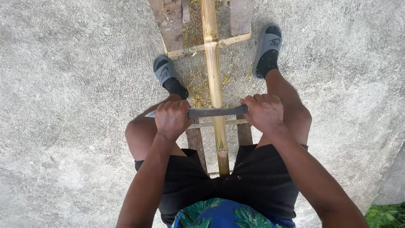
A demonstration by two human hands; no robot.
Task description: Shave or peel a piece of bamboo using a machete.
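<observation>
Scraping step: left hand (172,118) and right hand (263,112) both clench the long dark metal blade (215,112) lying across the yellow bamboo pole (214,80) between them; next, I judge, an even 2-handed pull along it.

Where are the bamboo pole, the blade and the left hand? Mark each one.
bamboo pole (213,63), head view, on the bare stalk beyond the blade.
blade (215,112), head view, on the dark middle stretch between the hands.
left hand (172,118), head view, on the back of the hand.
</observation>
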